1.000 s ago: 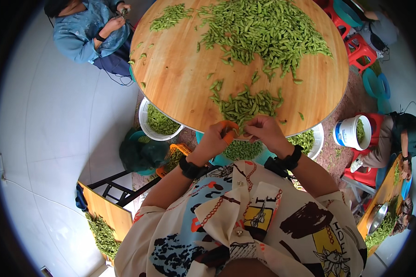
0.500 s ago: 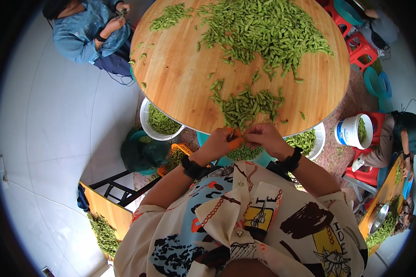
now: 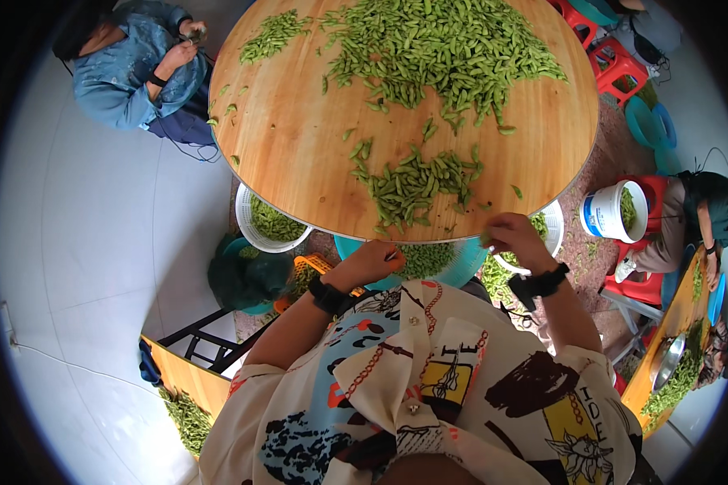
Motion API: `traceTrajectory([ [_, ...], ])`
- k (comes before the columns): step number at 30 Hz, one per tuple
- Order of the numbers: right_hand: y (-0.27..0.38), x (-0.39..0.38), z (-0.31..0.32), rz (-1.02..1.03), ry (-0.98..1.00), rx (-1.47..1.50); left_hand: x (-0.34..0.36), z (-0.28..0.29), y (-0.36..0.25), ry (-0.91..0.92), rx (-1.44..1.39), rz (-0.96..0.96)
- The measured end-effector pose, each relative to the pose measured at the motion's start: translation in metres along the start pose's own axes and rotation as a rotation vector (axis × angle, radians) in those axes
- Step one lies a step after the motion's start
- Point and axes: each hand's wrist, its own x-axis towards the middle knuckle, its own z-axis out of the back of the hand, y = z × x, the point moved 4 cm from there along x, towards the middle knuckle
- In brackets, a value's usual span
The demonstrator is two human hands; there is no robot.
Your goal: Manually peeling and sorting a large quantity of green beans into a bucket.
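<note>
My left hand (image 3: 372, 263), with orange coverings on its fingers, is curled closed by the near edge of the round wooden table (image 3: 299, 174). What it holds, if anything, is hidden. To its right, my right hand (image 3: 519, 241) pinches something greenish at its fingertips that looks like a bean pod (image 3: 485, 238), over the table's edge. Between and below the hands sits a teal basin (image 3: 469, 263) with shelled green beans (image 3: 425, 260) in it. A small pile of green bean pods (image 3: 416, 186) lies on the table just beyond my hands.
A large heap of pods (image 3: 453, 56) covers the far tabletop. White baskets of pods stand at the left (image 3: 247, 222) and right (image 3: 555, 230) under the table. One person (image 3: 137, 73) sits far left, another (image 3: 687, 214) at right beside a white bucket (image 3: 605, 214).
My hands were together at the table edge and are now apart. The right hand has moved right; the left has shifted slightly left and nearer. The whole view has shifted a little.
</note>
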Motion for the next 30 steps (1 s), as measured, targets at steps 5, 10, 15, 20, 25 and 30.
traceTrajectory([
  [5,-0.043,-0.012,0.105,0.097,-0.411,-1.292,-0.002,-0.01,0.009,0.049,-0.186,0.08],
  [10,0.003,0.009,0.045,0.392,-0.264,-0.751,-0.003,-0.008,0.004,0.082,-0.299,0.208],
  [15,0.014,0.051,-0.024,0.64,-0.304,-1.024,-0.001,0.005,-0.013,0.024,-0.256,0.095],
  [20,0.004,0.06,-0.042,0.596,-0.327,-1.133,-0.008,0.01,-0.015,-0.025,-0.42,-0.002],
  [25,0.006,0.053,-0.039,0.493,-0.245,-0.655,-0.017,0.023,-0.04,-0.06,-0.559,-0.087],
  [30,0.032,0.036,-0.059,0.068,0.032,0.165,-0.02,0.032,-0.064,0.012,-0.682,-0.16],
])
